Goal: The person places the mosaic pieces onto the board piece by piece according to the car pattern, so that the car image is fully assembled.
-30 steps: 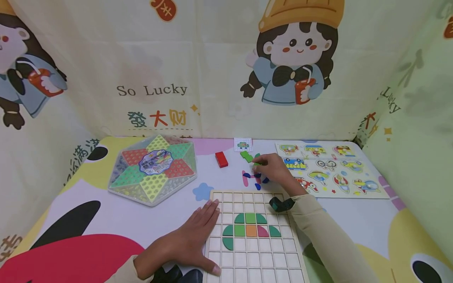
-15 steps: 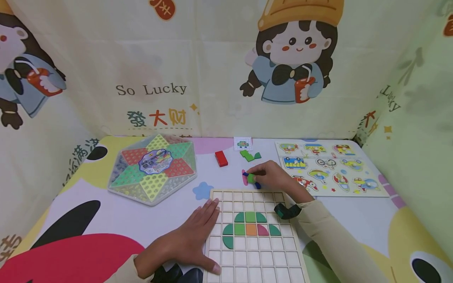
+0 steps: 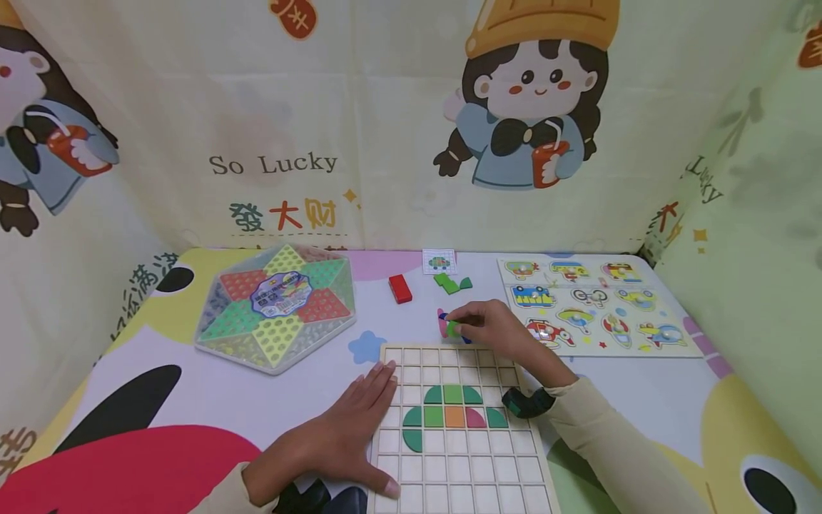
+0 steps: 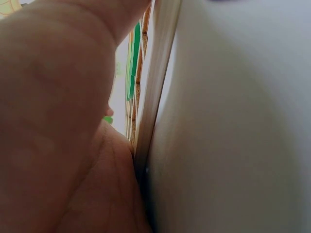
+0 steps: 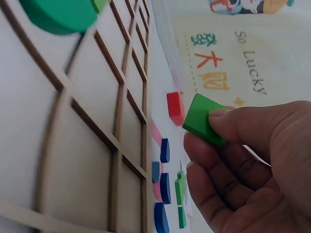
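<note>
Green and smooth-faced, a small square piece [image 5: 200,116] sat in a narrow pinch of my right hand [image 5: 262,160], thumb over one face and fingers behind, its far corners left uncovered, probably so I could turn it easily. I held it just beyond the far edge of a wooden grid board [image 3: 481,471], near loose dark blue pieces [image 5: 165,188]. My left hand [image 3: 340,435] gripped nothing; it lay fingers straight, thumb apart, along the board's left edge, likely to steady it. Inlaid shapes [image 3: 413,440], mostly green, filled some of the grid's squares. At the back, a picture card [image 3: 439,261] lay face up, presumably to be seen easily, near a red block [image 3: 400,289]. A hexagonal box [image 3: 270,368] stood to the left, a vehicle puzzle [image 3: 597,343] to the right. The tablecloth [image 3: 244,392] was white with bold cartoon patches; cream cloth walls [image 3: 385,107], printed "So Lucky", enclosed the table.
</note>
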Demonstrator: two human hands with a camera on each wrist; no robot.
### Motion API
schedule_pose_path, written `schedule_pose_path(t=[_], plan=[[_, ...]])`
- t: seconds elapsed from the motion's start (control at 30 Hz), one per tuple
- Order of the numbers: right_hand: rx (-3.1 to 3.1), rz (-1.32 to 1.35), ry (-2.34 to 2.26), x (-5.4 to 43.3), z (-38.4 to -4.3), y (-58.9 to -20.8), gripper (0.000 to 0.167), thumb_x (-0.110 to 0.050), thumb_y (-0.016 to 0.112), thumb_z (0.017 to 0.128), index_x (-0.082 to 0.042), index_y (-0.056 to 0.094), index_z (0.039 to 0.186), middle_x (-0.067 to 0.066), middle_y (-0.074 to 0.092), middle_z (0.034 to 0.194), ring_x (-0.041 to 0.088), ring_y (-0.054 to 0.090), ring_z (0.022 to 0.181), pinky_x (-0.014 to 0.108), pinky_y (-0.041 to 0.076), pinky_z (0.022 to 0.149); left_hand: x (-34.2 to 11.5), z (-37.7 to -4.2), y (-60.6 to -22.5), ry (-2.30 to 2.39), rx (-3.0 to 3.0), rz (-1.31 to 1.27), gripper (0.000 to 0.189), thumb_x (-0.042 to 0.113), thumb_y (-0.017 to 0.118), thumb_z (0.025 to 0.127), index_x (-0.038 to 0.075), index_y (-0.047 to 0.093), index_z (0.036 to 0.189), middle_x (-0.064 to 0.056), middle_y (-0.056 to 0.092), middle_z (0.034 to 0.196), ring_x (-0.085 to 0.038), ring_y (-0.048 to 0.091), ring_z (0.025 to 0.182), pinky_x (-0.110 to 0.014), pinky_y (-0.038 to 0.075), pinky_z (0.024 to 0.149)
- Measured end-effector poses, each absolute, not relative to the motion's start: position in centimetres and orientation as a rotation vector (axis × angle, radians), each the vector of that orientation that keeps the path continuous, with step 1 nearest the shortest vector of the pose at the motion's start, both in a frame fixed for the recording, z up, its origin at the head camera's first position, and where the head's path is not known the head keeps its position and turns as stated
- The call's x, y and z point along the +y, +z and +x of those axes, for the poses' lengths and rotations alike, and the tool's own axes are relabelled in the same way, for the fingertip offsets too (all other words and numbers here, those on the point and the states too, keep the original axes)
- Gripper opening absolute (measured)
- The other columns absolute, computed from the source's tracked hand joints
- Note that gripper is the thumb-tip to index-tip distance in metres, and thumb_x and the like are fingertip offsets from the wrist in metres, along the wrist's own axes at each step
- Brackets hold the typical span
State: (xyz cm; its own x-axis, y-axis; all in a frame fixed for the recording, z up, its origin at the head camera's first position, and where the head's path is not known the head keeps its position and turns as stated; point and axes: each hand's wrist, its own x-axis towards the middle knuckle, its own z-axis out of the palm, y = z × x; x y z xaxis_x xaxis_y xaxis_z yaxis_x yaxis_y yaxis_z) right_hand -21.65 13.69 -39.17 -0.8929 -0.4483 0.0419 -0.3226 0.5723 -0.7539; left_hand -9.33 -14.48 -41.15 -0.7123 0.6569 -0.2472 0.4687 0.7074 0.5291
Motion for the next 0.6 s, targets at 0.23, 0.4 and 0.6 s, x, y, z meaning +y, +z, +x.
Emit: schedule_pose_path(t=[0.23,0.4,0.6], plan=[[2.592,-0.762,-1.22,13.4,-20.1,-39.3,0.018,-0.002,0.069,0.088,-0.005,0.074,0.105,0.001,0.071,0.099,0.016,0.063,0.085,0.03,0.054,0.078,-14.5,-9.3,-41.1,0.604,2.495,0.866,0.128,0.08,0.064,0.067,0.008,0.008,0.157,-0.003,-0.007,0.163,-0.022,-0.012,0.147,-0.054,0.005,0.115],[2.55,-0.837,-1.238,13.2,-19.0,-39.2,0.017,-0.001,0.07,0.087,-0.005,0.073,0.103,-0.003,0.069,0.094,0.015,0.06,0.079,0.026,0.053,0.072,-14.4,-9.3,-41.0,0.597,2.493,0.85,0.128,0.081,0.063,0.066,0.008,0.009,0.157,-0.003,-0.007,0.163,-0.022,-0.011,0.147,-0.054,0.005,0.115],[2.497,-0.886,-1.224,12.8,-17.7,-39.1,0.016,-0.004,0.071,0.088,-0.006,0.074,0.103,-0.005,0.068,0.093,0.013,0.058,0.078,0.025,0.052,0.069,-14.3,-9.3,-41.0,0.577,2.498,0.849,0.129,0.082,0.061,0.066,0.009,0.008,0.157,-0.002,-0.008,0.163,-0.022,-0.011,0.147,-0.054,0.005,0.115]])
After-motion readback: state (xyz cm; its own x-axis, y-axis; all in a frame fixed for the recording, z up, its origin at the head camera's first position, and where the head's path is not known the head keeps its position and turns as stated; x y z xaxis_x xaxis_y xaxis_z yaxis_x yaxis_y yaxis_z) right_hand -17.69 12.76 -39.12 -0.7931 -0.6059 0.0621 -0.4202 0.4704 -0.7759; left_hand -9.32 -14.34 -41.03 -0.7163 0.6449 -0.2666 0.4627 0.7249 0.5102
